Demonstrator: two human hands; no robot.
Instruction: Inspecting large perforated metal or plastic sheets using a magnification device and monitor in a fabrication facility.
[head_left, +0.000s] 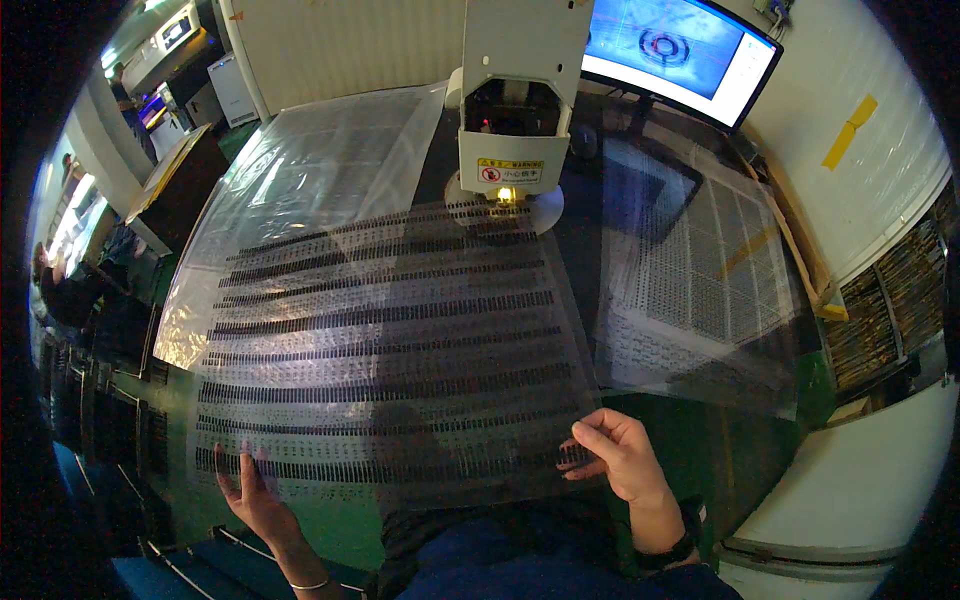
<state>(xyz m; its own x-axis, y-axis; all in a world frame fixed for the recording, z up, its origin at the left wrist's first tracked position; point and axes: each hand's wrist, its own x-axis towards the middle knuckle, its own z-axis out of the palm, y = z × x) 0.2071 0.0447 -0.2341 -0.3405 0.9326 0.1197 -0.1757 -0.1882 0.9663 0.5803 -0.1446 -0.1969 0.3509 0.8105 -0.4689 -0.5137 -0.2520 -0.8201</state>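
The patterned clear film (385, 345) extends beyond the tabletop's (583, 265) front edge, so it seems best to hold it flat and evenly supported, the right hand (630, 460) pinching its near-right corner, the left hand's (262, 505) fingers spread beneath.

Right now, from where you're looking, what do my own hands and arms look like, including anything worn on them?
Both hands are bare, without gloves. Your left hand has a thin, pale band around its wrist. Your right hand has a wider, dark band at the wrist, too dim to identify. No sleeve shows at either wrist.
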